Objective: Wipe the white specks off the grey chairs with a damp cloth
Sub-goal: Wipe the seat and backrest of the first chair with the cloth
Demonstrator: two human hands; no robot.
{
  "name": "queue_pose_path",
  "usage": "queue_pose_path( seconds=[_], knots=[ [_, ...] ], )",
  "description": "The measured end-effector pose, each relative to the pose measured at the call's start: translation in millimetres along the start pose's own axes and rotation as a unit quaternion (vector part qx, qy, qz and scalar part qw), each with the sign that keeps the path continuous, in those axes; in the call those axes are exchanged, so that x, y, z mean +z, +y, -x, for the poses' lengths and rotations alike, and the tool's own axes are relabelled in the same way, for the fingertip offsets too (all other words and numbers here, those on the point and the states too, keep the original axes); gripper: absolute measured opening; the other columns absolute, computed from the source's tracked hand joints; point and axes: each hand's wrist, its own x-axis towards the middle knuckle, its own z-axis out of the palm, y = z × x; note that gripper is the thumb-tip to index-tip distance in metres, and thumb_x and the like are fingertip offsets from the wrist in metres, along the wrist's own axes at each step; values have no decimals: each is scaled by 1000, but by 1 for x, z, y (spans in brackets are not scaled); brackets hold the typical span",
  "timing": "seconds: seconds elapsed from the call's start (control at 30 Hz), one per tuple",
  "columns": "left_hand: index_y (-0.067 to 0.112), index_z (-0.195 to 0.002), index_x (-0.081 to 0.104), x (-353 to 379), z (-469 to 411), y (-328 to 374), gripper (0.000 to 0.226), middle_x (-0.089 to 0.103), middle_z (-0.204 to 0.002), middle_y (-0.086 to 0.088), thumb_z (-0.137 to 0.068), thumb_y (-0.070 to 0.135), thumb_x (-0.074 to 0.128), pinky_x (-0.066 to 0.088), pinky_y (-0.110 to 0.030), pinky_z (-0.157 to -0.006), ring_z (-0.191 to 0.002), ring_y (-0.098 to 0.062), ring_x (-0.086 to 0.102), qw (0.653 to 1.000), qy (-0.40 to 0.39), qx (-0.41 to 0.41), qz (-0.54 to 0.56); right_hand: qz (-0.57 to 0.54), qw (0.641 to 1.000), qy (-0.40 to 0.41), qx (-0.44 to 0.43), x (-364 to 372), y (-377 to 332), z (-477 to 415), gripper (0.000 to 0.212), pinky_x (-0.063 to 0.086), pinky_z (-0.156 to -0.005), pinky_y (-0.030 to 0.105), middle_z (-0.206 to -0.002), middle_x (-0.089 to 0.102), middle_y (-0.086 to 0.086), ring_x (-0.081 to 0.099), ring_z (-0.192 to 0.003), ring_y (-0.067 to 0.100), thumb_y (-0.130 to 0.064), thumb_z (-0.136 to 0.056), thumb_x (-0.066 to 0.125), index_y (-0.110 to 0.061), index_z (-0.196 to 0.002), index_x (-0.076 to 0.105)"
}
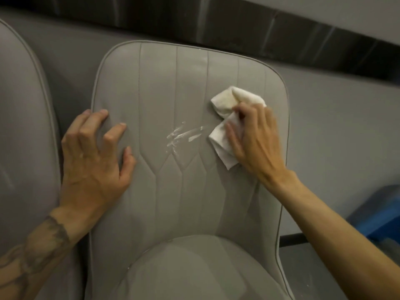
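A grey padded chair [186, 191] with stitched seams fills the middle of the view. White smears [179, 136] streak the centre of its backrest. My right hand [255, 139] presses a crumpled white cloth [225, 105] flat against the backrest, just right of the smears. My left hand [93, 161] rests on the backrest's left edge, fingers spread and bent, holding nothing. A few faint white specks show near the top seam [203, 59] and at the seat's rim [129, 267].
A second grey chair [23, 131] stands close on the left, its back nearly touching my left arm. A grey wall with a dark band runs behind. A blue object [381, 215] sits low at the right.
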Motion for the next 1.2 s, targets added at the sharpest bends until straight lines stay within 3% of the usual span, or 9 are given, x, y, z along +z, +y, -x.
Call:
queue_pose_path(
  seconds=[0.1,0.23,0.47,0.63,0.83,1.03,1.2],
  knots=[
    [4,-139,52,0,0,-1,43,43,-147,-29,-102,27,53,31,-57,-121,-141,-52,40,1000,-6,-1,1,-39,995,53,79,9,-2,-7,36,42,-80,29,-114,48,11,47,-97,21,-37,-101,55,-9,-122,48],
    [4,-139,52,0,0,-1,44,42,-147,-28,-102,27,53,30,-55,-121,-141,-52,40,1000,-3,1,4,63,984,86,140,28,-8,-29,43,34,-86,30,-116,49,11,44,-101,23,-52,-98,52,-15,-119,54],
    [3,-139,53,-2,-1,-1,44,43,-147,-29,-102,26,53,29,-55,-121,-140,-53,40,1000,-3,-3,1,135,988,51,60,22,6,-26,20,39,-74,45,-99,56,15,52,-87,34,-29,-98,53,-9,-101,57],
    [3,-139,54,-1,-1,1,44,44,-147,-29,-101,25,54,31,-57,-120,-140,-53,41,1000,-3,-1,0,115,975,115,152,31,-3,-37,23,37,-76,43,-98,55,13,49,-89,31,-33,-99,49,-11,-98,54],
    [4,-139,53,-1,0,0,44,43,-147,-28,-102,27,54,29,-55,-121,-141,-52,40,1000,-2,-1,1,133,989,50,34,41,-8,13,12,34,-71,41,-90,55,13,50,-79,31,-23,-97,55,-14,-100,48],
    [4,-139,52,-1,-1,0,43,42,-147,-27,-102,26,54,30,-55,-121,-140,-52,41,1000,-5,-2,4,118,965,166,163,53,-15,-24,19,34,-71,41,-94,54,11,46,-84,28,-33,-101,50,-14,-101,49],
    [3,-138,53,-3,-1,2,43,45,-147,-30,-102,25,54,29,-55,-121,-140,-53,42,1000,-10,-3,-4,122,991,42,32,52,-29,37,13,34,-72,40,-93,57,13,51,-80,31,-22,-96,59,-15,-104,52]
  ],
)
